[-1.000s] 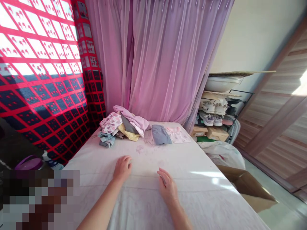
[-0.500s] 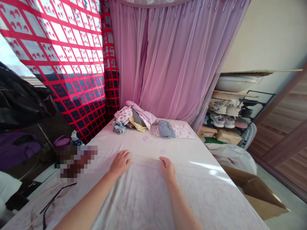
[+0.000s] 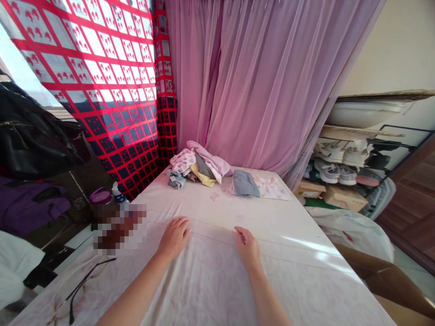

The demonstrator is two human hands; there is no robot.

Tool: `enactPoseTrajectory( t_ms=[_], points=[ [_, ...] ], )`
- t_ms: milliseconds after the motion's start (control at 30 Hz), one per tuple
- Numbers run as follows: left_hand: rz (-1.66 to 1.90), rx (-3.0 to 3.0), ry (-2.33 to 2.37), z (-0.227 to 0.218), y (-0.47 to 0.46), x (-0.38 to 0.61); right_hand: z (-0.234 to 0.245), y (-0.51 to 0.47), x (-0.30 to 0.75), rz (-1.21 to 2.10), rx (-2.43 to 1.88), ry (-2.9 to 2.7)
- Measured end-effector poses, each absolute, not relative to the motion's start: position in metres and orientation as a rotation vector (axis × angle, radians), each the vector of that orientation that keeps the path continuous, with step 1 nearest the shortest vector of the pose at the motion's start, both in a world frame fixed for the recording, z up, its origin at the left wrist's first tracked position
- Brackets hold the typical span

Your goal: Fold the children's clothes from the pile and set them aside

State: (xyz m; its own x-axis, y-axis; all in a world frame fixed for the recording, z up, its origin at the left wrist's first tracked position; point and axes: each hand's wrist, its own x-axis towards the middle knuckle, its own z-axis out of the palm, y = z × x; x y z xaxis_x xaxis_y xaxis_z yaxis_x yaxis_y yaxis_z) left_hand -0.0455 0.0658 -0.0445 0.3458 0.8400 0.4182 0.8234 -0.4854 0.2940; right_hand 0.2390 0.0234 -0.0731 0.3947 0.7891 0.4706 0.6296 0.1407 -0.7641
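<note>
My left hand (image 3: 175,236) lies on the pale patterned bed sheet (image 3: 210,267), palm down, fingers stretched forward and nothing in it. A short way to its right, my right hand (image 3: 248,246) rests on its edge over the sheet. Its fingers are loosely curved, with a gap at the thumb and no object visible in it. Beyond the left hand sits a rumpled heap of clothes (image 3: 200,165), pink, grey, yellow and light blue. Past the right hand lie a folded grey-blue garment (image 3: 245,183) and a flat white-pink printed garment (image 3: 273,188).
Eyeglasses (image 3: 79,285) lie on the bed at left, near a blurred patch. A white-capped bottle (image 3: 118,194) and a purple-lidded container (image 3: 101,195) stand beside the bed. To the right are a shoe rack (image 3: 340,156) and an open cardboard box (image 3: 397,280). Curtains (image 3: 265,90) hang behind.
The camera view has shifted, so the bed, clothes and rack sit further right in the picture. Both hands keep about the same pose over the sheet. The clothes have not moved on the bed.
</note>
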Motion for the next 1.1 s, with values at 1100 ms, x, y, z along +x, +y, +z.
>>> enactPoseTrajectory(
  t_ms=[1100],
  points=[
    [0.858, 2.474, 1.579, -0.042, 0.070, -0.058, -0.057, 0.023, 0.230, 0.531, -1.530, -1.066]
  ],
)
